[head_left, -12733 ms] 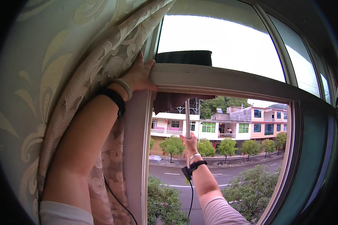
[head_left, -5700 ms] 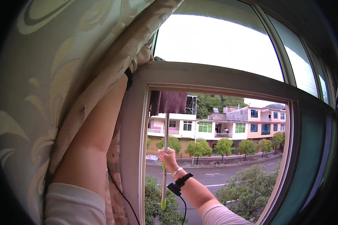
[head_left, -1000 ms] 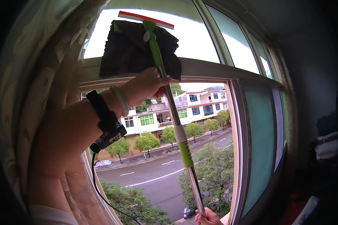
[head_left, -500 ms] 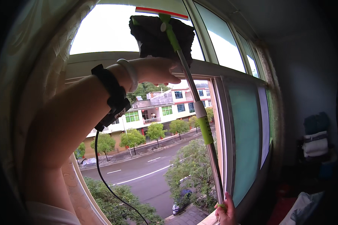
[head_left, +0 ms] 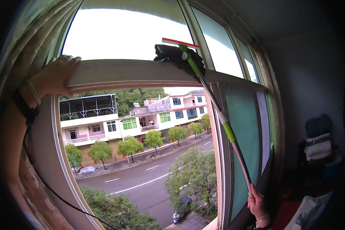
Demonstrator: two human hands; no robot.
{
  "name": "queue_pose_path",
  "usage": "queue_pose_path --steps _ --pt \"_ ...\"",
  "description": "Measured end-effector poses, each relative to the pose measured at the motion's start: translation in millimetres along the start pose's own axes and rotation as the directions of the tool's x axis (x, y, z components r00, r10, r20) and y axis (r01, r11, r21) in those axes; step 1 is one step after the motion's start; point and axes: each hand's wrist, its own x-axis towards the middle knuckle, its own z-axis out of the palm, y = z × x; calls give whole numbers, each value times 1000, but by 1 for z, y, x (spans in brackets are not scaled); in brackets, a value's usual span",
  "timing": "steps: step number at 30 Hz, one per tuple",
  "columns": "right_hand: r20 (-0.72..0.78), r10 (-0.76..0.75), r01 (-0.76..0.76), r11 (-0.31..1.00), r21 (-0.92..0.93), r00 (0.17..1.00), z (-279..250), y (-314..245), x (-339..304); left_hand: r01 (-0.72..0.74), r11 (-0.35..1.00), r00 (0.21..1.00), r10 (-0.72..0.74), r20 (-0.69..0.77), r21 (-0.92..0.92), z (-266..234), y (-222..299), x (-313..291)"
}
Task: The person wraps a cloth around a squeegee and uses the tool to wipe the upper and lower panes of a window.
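My right hand (head_left: 257, 203) is wrapped round the lower end of a long window squeegee (head_left: 229, 132) with a metal pole and green grips. The pole slants up and left to the tool's head, where a dark cloth pad (head_left: 168, 53) rests against the upper pane just above the crossbar, partly hidden behind the pole. A red-edged rubber blade (head_left: 180, 42) tops that head. At the upper left my left hand (head_left: 57, 74) grips the window frame (head_left: 134, 73), fingers over the crossbar's top and thumb below it.
Patterned curtains (head_left: 46, 34) hang at the left. Below the crossbar the window gives onto a street (head_left: 145, 184) with trees and buildings. A greenish sliding pane (head_left: 243, 142) stands to the right. Folded cloths (head_left: 318, 147) are stacked in the dim room. A black cable (head_left: 69, 207) runs at lower left.
My left hand has moved from near the cloth pad leftward to the frame's corner. The squeegee's head has come down and right, while my right hand has shifted right and up.
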Motion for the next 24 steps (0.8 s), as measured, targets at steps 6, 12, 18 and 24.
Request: queue_pose_path --steps 6,12,18,24 --pt "78 -68 73 995 -64 995 10 -7 7 140 989 990 -141 11 53 9 -15 -15" --pt "29 -101 104 985 -138 994 17 -57 105 63 991 997 -59 -41 118 -2 -7 -11" --pt "84 -92 99 991 -88 992 20 -160 290 14 999 995 -9 -104 48 8 -13 -16" --pt "2 -199 199 979 -36 980 3 -253 429 14 999 993 -19 -112 -45 2 -9 -10"
